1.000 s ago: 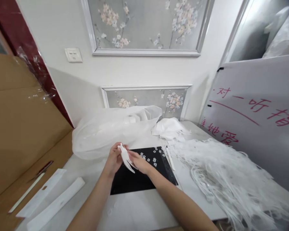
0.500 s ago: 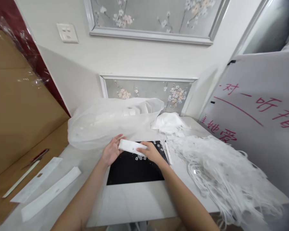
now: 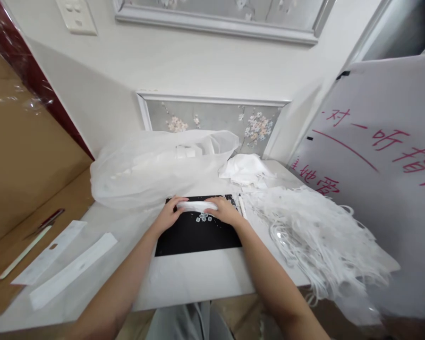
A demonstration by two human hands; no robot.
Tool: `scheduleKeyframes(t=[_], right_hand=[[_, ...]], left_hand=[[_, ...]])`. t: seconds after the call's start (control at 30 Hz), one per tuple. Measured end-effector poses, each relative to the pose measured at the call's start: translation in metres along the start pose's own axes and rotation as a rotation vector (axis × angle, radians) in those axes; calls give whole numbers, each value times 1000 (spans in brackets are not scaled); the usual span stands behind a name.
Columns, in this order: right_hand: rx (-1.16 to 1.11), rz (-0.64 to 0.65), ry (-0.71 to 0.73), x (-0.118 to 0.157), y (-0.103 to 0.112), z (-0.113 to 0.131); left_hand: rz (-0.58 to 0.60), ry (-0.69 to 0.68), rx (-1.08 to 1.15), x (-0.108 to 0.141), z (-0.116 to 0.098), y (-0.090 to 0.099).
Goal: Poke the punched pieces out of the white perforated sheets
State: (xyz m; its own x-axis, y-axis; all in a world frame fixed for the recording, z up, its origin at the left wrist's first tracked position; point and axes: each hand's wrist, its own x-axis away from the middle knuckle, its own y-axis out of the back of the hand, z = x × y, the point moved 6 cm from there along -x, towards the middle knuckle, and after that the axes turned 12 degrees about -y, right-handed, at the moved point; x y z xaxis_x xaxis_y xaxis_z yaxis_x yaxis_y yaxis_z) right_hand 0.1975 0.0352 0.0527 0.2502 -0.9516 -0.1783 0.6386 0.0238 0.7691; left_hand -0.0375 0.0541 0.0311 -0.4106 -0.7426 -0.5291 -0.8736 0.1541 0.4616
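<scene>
Fingers (image 3: 180,199) of the left hand (image 3: 166,217) are bent nearly closed, pinching one end of a narrow white strip (image 3: 195,207). The right hand (image 3: 225,210) is closed about as far on its other end, so that the piece runs crosswise between them, slightly bowed, over the far part of a black mat (image 3: 198,240). Just nearer than the strip, a small cluster of clear squares (image 3: 203,217) lies on the mat. The mat rests on a white table (image 3: 194,278), with a slim white stick (image 3: 242,207) by its right edge. Further right spreads a heap of white, stringy pieces (image 3: 326,236); beyond the mat are a crumpled white pile (image 3: 246,167) and a translucent bag (image 3: 138,165) with white pieces inside. To the left lie a slotted white panel (image 3: 49,255) and a long white piece (image 3: 74,271). Past them, a pale stick (image 3: 24,251) and a red-handled tool (image 3: 51,218) rest on cardboard (image 3: 7,295). At the right stands a white board (image 3: 382,198) with red writing, and behind everything is a pale wall (image 3: 198,63) with framed floral panels (image 3: 219,120).
</scene>
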Motion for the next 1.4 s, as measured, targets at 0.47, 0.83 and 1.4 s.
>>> scheduleKeyframes(t=[0.47, 0.83, 1.4], right_hand=[[196, -42, -127, 5, 3, -9], [-435, 189, 12, -2, -68, 132], [173, 561, 97, -44, -232, 268]], left_hand=[[180, -48, -286, -5, -16, -24], [189, 258, -279, 99, -129, 151], [192, 697, -567, 268, -37, 241]])
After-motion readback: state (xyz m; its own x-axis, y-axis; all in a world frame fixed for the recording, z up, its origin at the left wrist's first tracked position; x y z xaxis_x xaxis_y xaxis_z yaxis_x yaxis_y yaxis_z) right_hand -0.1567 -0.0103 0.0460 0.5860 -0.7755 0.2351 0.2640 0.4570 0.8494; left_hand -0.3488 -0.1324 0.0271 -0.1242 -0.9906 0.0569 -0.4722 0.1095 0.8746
